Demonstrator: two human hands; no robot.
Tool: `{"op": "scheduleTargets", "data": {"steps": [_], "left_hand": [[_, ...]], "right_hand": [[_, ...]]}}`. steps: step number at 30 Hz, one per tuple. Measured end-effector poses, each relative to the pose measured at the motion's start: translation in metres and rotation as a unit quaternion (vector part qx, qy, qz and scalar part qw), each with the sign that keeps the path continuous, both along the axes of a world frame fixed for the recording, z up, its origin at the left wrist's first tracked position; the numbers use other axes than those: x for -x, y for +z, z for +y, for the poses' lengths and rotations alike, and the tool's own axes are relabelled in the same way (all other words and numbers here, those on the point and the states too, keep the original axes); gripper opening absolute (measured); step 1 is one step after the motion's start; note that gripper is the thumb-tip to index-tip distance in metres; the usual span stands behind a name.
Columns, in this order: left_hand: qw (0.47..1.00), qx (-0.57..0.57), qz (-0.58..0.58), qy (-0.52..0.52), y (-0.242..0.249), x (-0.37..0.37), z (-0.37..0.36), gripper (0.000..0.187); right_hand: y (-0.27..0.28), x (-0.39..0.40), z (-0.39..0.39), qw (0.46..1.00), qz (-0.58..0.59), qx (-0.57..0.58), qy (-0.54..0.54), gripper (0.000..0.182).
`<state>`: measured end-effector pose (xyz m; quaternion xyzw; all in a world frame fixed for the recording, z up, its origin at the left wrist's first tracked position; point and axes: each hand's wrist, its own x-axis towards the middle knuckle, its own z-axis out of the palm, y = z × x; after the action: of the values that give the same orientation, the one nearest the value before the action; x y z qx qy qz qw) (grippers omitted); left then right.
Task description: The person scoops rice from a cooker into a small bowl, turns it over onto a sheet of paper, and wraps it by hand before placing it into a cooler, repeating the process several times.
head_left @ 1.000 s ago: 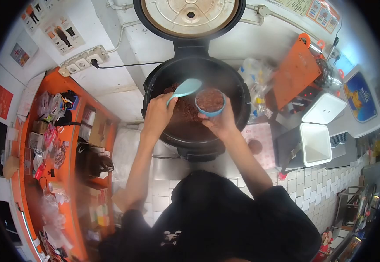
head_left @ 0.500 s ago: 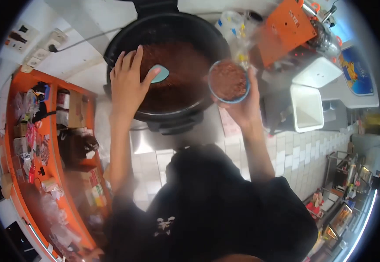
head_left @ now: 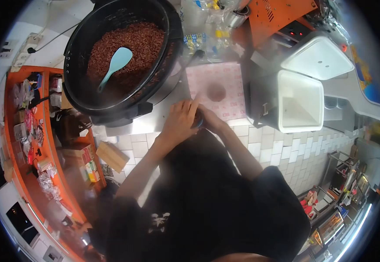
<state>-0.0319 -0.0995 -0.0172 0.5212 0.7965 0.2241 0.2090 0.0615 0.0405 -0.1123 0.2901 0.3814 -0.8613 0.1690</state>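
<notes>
While the right hand (head_left: 214,121) curls around the blue bowl (head_left: 198,121) in the head view, the left hand's (head_left: 181,122) fingers lie close together against it, whether gripping one cannot tell; near the printed paper (head_left: 203,75), steady, level support suits it best.

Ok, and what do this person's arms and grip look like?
The left grip and right grip are bare human hands, with no gloves visible. The left forearm and right forearm are uncovered, no watch showing. The left sleeve and right sleeve are short and black, matching the shirt, which has a small white print.
</notes>
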Motion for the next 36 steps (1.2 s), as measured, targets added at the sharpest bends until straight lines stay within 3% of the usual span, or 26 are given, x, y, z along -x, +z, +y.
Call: {"op": "scheduleTargets", "data": {"steps": [3,6,8,9,10,11,12,13,15,16,17,18,19,20,22,23,25,26,28,31,34,36], "left_hand": [[0.999,0.002,0.035,0.021,-0.006,-0.005,0.007,0.114],[0.997,0.011,0.041,0.072,-0.026,-0.006,0.01,0.112],[0.992,0.018,0.012,0.121,-0.044,-0.001,0.006,0.111],[0.992,0.019,0.014,0.125,-0.061,0.001,0.0,0.111],[0.988,0.037,0.038,0.148,-0.083,0.003,-0.009,0.112],[0.982,0.055,0.063,0.17,-0.104,0.005,-0.017,0.112],[0.977,0.066,0.065,0.192,-0.112,0.004,-0.02,0.112],[0.977,0.064,0.067,0.19,-0.12,0.002,-0.025,0.112],[0.966,0.029,0.133,0.219,-0.119,-0.005,-0.026,0.111],[0.961,-0.012,0.13,0.245,-0.115,-0.012,-0.021,0.104],[0.96,-0.013,0.133,0.246,-0.112,-0.018,-0.016,0.104],[0.962,-0.018,0.146,0.232,-0.109,-0.021,-0.009,0.098],[0.963,-0.021,0.157,0.217,-0.104,-0.026,-0.004,0.093],[0.965,-0.033,0.164,0.202,-0.101,-0.028,0.006,0.083],[0.968,-0.071,0.14,0.194,-0.094,-0.027,0.035,0.076],[0.969,-0.112,0.116,0.185,-0.094,-0.024,0.051,0.07],[0.969,-0.141,0.116,0.166,-0.108,-0.013,0.081,0.063],[0.968,-0.166,0.114,0.148,-0.117,-0.007,0.094,0.056],[0.968,-0.165,0.115,0.153,-0.137,0.008,0.123,0.05],[0.97,-0.145,0.102,0.166,-0.168,0.039,0.163,0.043],[0.977,-0.101,0.1,0.158,-0.194,0.05,0.184,0.04],[0.98,-0.081,0.117,0.141,-0.195,0.058,0.195,0.04]], "right_hand": [[0.004,0.008,0.01,0.997,-0.03,0.066,0.025,0.061],[-0.002,0.013,0.027,0.995,-0.014,-0.026,0.096,0.063],[-0.017,0.027,0.06,0.952,0.042,-0.287,0.099,0.031],[-0.07,0.033,0.094,0.827,0.139,-0.539,0.085,0.022],[-0.121,0.036,0.127,0.628,0.223,-0.743,0.061,0.014],[-0.109,0.039,0.145,0.598,0.168,-0.783,-0.036,0.025],[-0.112,0.047,0.168,0.577,0.053,-0.814,0.037,0.019],[-0.118,0.044,0.173,0.575,0.052,-0.815,0.034,0.019],[-0.119,0.04,0.178,0.455,0.052,-0.889,-0.024,0.019],[-0.161,0.043,0.183,0.439,0.056,-0.897,-0.016,0.023],[-0.199,0.05,0.188,0.438,0.059,-0.897,-0.019,0.023],[-0.231,0.059,0.193,0.526,0.06,-0.846,-0.062,0.022],[-0.216,0.064,0.187,0.609,0.06,-0.784,-0.101,0.02],[-0.201,0.035,0.18,0.611,0.06,-0.783,-0.101,0.02],[-0.105,0.052,0.169,0.539,-0.055,-0.838,0.06,0.017],[-0.115,0.052,0.172,0.537,-0.054,-0.84,0.059,0.017],[-0.154,0.053,0.176,0.436,0.063,-0.896,-0.054,0.013],[-0.16,0.052,0.176,0.433,0.063,-0.897,-0.056,0.013],[-0.166,0.05,0.175,0.509,0.083,-0.854,-0.066,0.011],[-0.17,0.053,0.171,0.525,0.078,-0.838,-0.126,0.01],[-0.144,0.044,0.161,0.563,0.067,-0.819,-0.088,0.01],[-0.148,0.04,0.16,0.556,0.088,-0.82,-0.104,0.014]]}}
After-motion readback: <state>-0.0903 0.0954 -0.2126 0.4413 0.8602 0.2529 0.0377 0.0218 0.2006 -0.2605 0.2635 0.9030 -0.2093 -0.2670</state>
